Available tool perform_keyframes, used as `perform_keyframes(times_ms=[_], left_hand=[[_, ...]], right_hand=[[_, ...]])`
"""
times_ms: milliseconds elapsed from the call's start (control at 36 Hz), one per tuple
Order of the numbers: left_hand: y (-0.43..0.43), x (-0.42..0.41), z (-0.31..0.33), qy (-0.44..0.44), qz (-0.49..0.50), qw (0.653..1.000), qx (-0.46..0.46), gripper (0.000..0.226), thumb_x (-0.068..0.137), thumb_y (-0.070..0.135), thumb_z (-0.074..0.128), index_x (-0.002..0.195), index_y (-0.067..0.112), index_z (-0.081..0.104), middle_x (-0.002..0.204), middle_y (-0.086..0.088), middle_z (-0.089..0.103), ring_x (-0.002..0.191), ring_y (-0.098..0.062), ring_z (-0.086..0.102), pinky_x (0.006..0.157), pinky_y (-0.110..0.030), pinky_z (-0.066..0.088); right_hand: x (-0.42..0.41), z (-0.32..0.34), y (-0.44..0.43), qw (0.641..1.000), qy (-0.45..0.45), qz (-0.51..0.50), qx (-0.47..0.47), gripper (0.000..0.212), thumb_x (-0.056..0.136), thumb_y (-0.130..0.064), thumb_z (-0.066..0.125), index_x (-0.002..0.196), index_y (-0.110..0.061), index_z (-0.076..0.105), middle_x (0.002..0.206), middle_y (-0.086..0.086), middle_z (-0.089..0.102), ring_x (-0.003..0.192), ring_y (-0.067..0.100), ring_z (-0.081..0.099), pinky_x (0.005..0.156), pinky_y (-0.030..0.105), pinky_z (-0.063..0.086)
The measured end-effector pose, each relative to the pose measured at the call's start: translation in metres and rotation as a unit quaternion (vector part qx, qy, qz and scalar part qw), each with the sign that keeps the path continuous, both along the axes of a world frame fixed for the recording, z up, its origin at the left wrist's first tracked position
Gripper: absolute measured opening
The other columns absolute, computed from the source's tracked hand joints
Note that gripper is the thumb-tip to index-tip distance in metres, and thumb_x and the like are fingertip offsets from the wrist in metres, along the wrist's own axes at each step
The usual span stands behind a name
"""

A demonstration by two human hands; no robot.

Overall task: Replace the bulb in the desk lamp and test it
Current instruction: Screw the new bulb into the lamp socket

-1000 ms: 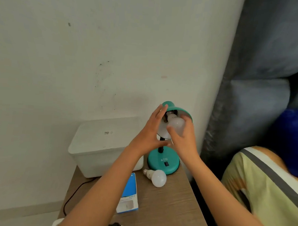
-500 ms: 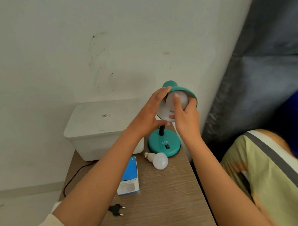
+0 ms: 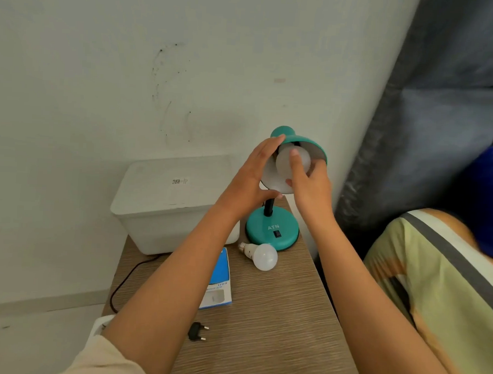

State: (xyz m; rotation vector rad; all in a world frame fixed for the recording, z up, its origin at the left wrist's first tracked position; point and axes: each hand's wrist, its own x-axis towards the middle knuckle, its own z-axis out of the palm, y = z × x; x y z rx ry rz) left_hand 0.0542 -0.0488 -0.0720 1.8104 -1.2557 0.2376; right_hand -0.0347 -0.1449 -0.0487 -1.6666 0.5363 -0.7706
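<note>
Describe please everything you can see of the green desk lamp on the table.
The desk lamp is teal, with a round base marked ATN, a black rocker switch and a short black stem. Its shade is teal outside, white inside, tilted toward the camera. It stands at the far end of the wooden table, near the wall. The left hand holds the shade's rim; the right hand grips a white bulb at the socket. Its plug lies unplugged on the table.

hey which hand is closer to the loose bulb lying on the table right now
Left, narrowly. The left hand grips the lamp shade above the loose bulb. The right hand wraps the bulb in the shade, above and further right. Neither touches it.
</note>
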Motion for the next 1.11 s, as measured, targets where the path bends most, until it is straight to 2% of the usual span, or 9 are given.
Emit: perform_keyframes(times_ms=[139,194,278,361,472,611,722,778,1111], left_hand=[[0.0,-0.001,0.001,0.002,-0.001,1.0,-0.003,0.098,0.067,0.004,0.081,0.138,0.027,0.018,0.141,0.01,0.024,0.126,0.01,0.023,0.101,0.001,0.019],[0.0,-0.001,0.001,0.0,-0.001,1.0,0.0,0.098,0.067,0.004,0.08,0.139,0.028,0.018,0.141,0.011,0.023,0.125,0.011,0.022,0.1,0.001,0.019],[-0.001,-0.001,0.0,0.003,0.002,1.0,0.004,0.099,0.068,0.004,0.08,0.139,0.03,0.017,0.142,0.012,0.022,0.126,0.012,0.02,0.1,0.001,0.018],[0.0,-0.001,0.0,0.001,0.005,1.0,0.001,0.099,0.067,0.004,0.08,0.14,0.028,0.017,0.142,0.011,0.022,0.127,0.01,0.021,0.101,0.001,0.018],[0.0,-0.001,0.0,0.002,0.005,1.0,0.004,0.1,0.067,0.003,0.08,0.139,0.029,0.017,0.142,0.012,0.022,0.127,0.01,0.02,0.1,0.002,0.018],[-0.001,-0.002,-0.001,0.007,0.007,1.0,-0.003,0.099,0.067,0.005,0.08,0.139,0.03,0.017,0.142,0.012,0.023,0.127,0.01,0.021,0.101,0.001,0.018],[-0.001,-0.002,-0.001,0.004,0.007,1.0,0.0,0.098,0.068,0.005,0.08,0.139,0.029,0.018,0.143,0.011,0.023,0.128,0.008,0.022,0.102,0.0,0.018],[-0.002,-0.002,-0.001,0.006,0.006,1.0,-0.002,0.098,0.068,0.004,0.08,0.139,0.029,0.018,0.143,0.01,0.024,0.129,0.007,0.022,0.103,0.0,0.017],[-0.002,-0.003,-0.002,0.004,0.005,1.0,-0.01,0.094,0.07,0.005,0.079,0.139,0.026,0.019,0.141,0.011,0.023,0.127,0.01,0.021,0.101,0.001,0.017]], right_hand=[[0.001,-0.001,-0.004,0.999,0.013,0.034,0.021,0.045,0.084,-0.043,0.058,0.114,-0.009,0.052,0.107,0.007,0.065,0.083,0.012,0.068,0.059,0.016,0.05],[0.001,0.0,-0.003,0.999,0.013,0.018,0.037,0.048,0.086,-0.048,0.052,0.116,-0.01,0.051,0.109,0.008,0.064,0.087,0.014,0.068,0.068,0.022,0.054],[-0.002,-0.002,0.004,0.997,-0.015,-0.023,-0.076,0.052,0.086,-0.042,0.057,0.126,-0.013,0.041,0.122,0.002,0.054,0.106,0.014,0.055,0.087,0.024,0.049],[-0.002,-0.003,0.005,0.996,0.006,-0.02,-0.088,0.049,0.087,-0.043,0.056,0.121,-0.011,0.043,0.113,0.002,0.055,0.099,0.016,0.059,0.069,0.014,0.046],[0.001,-0.002,0.003,1.0,0.015,-0.018,-0.015,0.052,0.088,-0.049,0.049,0.123,-0.011,0.044,0.11,0.001,0.054,0.1,0.02,0.061,0.077,0.028,0.053],[0.001,-0.006,0.001,0.999,0.016,-0.011,-0.042,0.041,0.087,-0.048,0.053,0.108,-0.013,0.051,0.101,0.004,0.063,0.089,0.016,0.064,0.06,0.014,0.044],[0.001,-0.006,0.004,1.0,-0.011,-0.022,-0.015,0.046,0.087,-0.045,0.055,0.12,-0.013,0.046,0.109,0.002,0.059,0.095,0.013,0.061,0.075,0.018,0.052],[0.0,-0.008,0.007,0.998,-0.019,-0.034,-0.053,0.047,0.085,-0.039,0.06,0.12,-0.013,0.044,0.11,-0.001,0.055,0.095,0.011,0.058,0.069,0.008,0.049],[0.003,-0.014,0.004,1.0,-0.005,-0.015,-0.023,0.046,0.086,-0.046,0.057,0.115,-0.012,0.046,0.11,0.006,0.062,0.095,0.017,0.063,0.073,0.019,0.051]])
